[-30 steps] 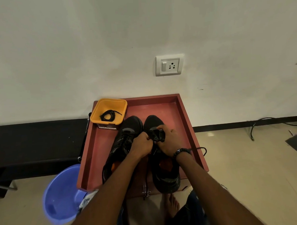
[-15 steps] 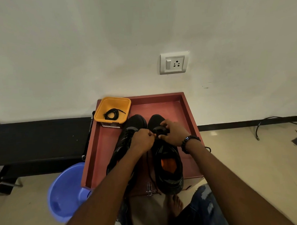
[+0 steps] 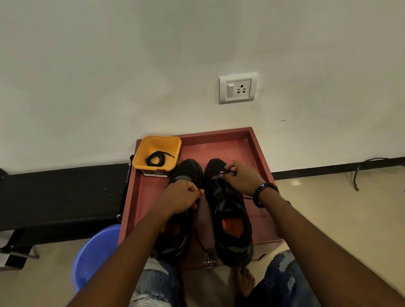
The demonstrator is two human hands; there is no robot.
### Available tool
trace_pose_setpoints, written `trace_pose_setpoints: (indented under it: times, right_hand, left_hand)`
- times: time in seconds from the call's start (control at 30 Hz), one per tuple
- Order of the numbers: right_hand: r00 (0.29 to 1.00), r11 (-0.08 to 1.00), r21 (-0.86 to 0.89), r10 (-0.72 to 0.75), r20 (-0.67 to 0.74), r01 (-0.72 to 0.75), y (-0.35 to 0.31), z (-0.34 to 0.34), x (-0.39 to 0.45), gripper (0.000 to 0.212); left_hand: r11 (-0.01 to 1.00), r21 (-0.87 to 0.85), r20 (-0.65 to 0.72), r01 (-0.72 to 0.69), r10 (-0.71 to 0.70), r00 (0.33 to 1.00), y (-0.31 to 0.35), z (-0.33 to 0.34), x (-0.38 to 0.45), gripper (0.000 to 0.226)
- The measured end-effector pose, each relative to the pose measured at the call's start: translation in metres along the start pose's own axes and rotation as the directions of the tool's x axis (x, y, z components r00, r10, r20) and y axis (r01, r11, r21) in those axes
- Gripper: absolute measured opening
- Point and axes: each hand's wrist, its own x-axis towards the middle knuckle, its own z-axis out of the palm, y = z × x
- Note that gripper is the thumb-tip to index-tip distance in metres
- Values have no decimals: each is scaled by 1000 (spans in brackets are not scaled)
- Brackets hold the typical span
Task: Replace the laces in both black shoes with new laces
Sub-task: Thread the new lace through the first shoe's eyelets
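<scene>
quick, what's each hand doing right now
Left hand: fingers curled, pinching a lace end.
Right hand: pinching the lace at the right shoe's toe.

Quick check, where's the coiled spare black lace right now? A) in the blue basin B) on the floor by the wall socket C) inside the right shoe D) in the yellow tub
D: the coiled black lace lies inside the yellow tub, at the red tray's far left corner.

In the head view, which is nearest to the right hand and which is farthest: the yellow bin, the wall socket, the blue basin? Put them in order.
From the right hand, at the toe of the right shoe:
1. Yellow bin, to its left, in the tray's far left corner.
2. Wall socket, above it on the wall.
3. Blue basin, far down-left on the floor, beside the tray.
</scene>
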Motion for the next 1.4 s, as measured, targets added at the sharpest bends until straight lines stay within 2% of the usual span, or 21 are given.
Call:
trace_pose_setpoints:
  times: [0.1,0.17,0.23,0.3,0.43,0.53,0.63,0.7,0.8,0.9,0.97,1.0,1.03,1.07,1.1,1.13,1.17,1.2,1.23,1.3,1.4]
  right_hand:
    - [960,997,74,52,-274,-32,-9,-4,-4,25]
    - [941,996,71,80,-329,-60,-14,-10,-11,29]
    - [978,997,56,65,-199,-55,-18,-18,-18,24]
    - [998,982,182,42,42,-49,-22,-23,-30,22]
    - [920,815,510,69,387,-275,-28,-14,-77,28]
    - [873,767,577,-46,485,-280,-29,-13,-103,47]
    - [910,793,587,-111,399,-161,-32,-33,-102,37]
    - [963,840,533,-49,264,-103,-29,-50,-90,31]
    - [996,976,218,-45,79,27,-13,-71,-65,33]
    - [994,984,-154,-75,86,87,10,-80,-47,32]
    - [996,954,-298,-19,82,43,25,-84,-42,22]
    - [998,945,-326,2,56,16,31,-85,-41,20]
    - [1000,944,-329,10,24,-1,33,-84,-40,23]
    - [1000,946,-323,3,10,0,33,-82,-40,28]
    - [1000,944,-328,-15,26,22,29,-78,-40,34]
    - [997,938,-342,-39,64,59,22,-72,-40,37]
    - [992,931,-353,-60,110,96,14,-64,-39,38]
    - [986,928,-350,-77,150,126,7,-56,-38,37]
    - [979,928,-342,-87,183,146,1,-48,-36,35]
    - [969,919,-352,-104,223,180,-9,-38,-32,31]
    - [967,895,-394,-126,221,207,-18,-34,-29,23]
  left_hand:
    - [938,-341,77,52,-28,997,19,-2,-5,26]
    - [876,-473,146,99,-33,989,30,1,-2,26]
    - [810,-566,194,155,-52,980,40,5,5,24]
    - [719,-666,206,198,-78,975,48,8,11,23]
    - [535,-818,182,210,-105,978,53,12,19,20]
    - [511,-835,137,202,-163,977,52,15,22,15]
    - [456,-865,94,210,-263,960,49,17,28,13]
    - [439,-869,75,228,-338,938,46,19,28,13]
    - [355,-909,62,219,-405,912,39,23,24,18]
    - [263,-940,75,217,-460,885,29,24,22,27]
    - [239,-950,63,201,-484,873,20,25,23,29]
    - [252,-946,60,203,-481,875,17,25,23,29]
    - [340,-918,25,204,-463,886,14,25,22,27]
    - [536,-820,-57,202,-428,902,11,25,20,23]
    - [780,-601,-187,173,-348,919,7,26,20,18]
    - [952,-286,-327,112,-207,922,3,29,21,14]
    - [999,-30,-420,28,-38,907,4,31,20,13]
    - [994,98,-455,-56,95,886,10,31,18,12]
    - [982,124,-440,-142,182,879,17,32,14,12]
    - [967,30,-285,-254,252,925,33,36,11,24]
    - [945,-288,-45,-157,150,988,45,37,9,49]
